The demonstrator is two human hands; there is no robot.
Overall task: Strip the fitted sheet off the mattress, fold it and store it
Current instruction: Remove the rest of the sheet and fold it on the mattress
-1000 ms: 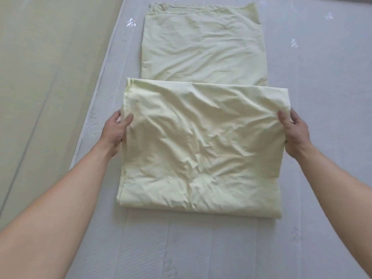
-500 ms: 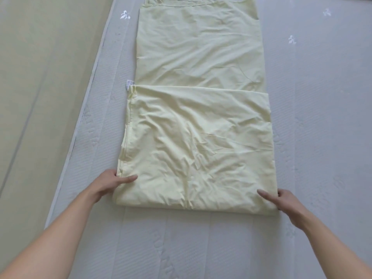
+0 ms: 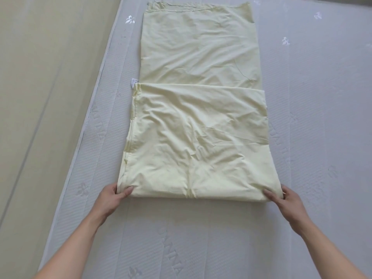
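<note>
We've got the left hand (image 3: 109,200) and right hand (image 3: 285,200) pinching the near corners of the fitted sheet (image 3: 197,141), which looks light, floppy and wrinkle-prone on the mattress (image 3: 312,117).

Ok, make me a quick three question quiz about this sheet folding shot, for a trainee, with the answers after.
1. True or false: the yellow sheet lies on the bare mattress.
2. Which part of the sheet do the left hand and right hand pinch? A) the far end B) the near folded corners C) the white label
3. Fill in: the white label sticks out at the sheet's ____ edge.

Key: 1 true. 2 B. 3 left.
</note>
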